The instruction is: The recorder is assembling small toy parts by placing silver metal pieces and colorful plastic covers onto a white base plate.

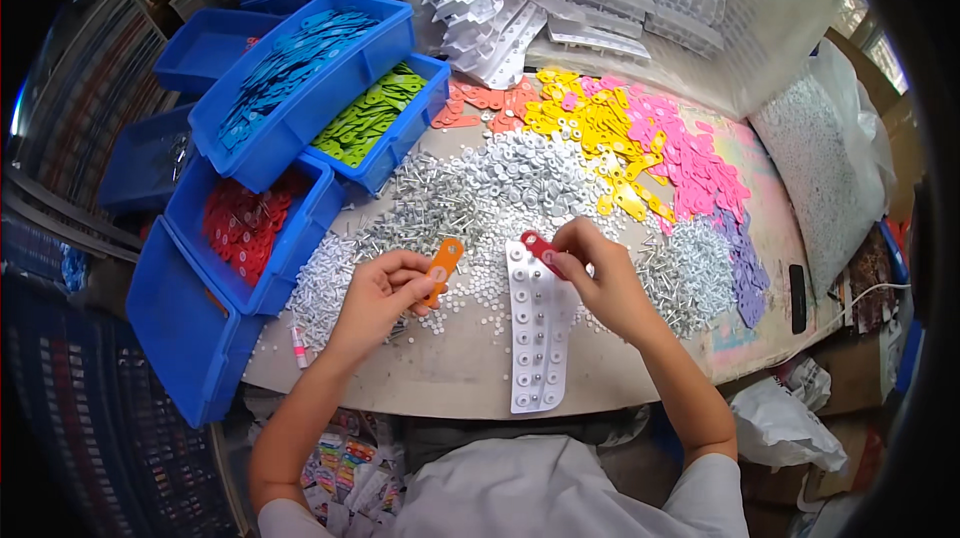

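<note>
My left hand (380, 303) is pinched on a flat orange plastic tag (446, 260) with a hole at its far end, held over the table's middle. My right hand (605, 283) pinches a dark red plastic tag (537, 246), which lies over the far end of a white plastic strip tray (522, 353). The tray runs toward the table's near edge, with round white cups along both sides and small metal pins down its middle. Whether the red tag is seated on a pin, I cannot tell.
Loose metal pins (420, 213) and white round caps (540, 173) are heaped beyond my hands. Yellow tags (575, 118), pink tags (690, 163) and purple tags (745, 278) lie right. Blue bins (225, 268) of tags stand left. A black phone-like object (797, 298) rests right.
</note>
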Tool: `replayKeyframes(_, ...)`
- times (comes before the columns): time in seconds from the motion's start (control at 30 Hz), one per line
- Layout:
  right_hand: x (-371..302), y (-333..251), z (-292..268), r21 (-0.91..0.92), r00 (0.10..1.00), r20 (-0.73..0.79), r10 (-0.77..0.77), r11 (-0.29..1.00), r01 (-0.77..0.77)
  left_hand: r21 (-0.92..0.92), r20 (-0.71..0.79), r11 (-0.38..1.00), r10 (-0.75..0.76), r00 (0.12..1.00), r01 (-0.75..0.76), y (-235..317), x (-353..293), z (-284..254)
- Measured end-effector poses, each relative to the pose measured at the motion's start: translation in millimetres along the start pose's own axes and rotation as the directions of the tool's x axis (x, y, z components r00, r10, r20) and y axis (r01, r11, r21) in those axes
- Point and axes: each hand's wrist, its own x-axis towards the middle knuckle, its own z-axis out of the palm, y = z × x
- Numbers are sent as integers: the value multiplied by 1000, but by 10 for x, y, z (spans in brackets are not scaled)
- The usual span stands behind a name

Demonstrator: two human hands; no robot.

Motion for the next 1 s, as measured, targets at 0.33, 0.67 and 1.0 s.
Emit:
replayKeyframes(0.33, -73, 96, -69, 306, 978, -41, 204, 935, -182, 31, 0, 999, -37, 999, 37, -35, 142, 151)
replayKeyframes(0.67, 15, 382, 245, -362, 987, -68, -146, 925, 112, 112, 30, 994, -4, 1000, 1, -11, 444, 294)
replayKeyframes(1.0, -76, 570, 381, -431, 947, -290, -136, 902, -3, 586, 191, 719, 325, 926, -374, -226, 1002, 695)
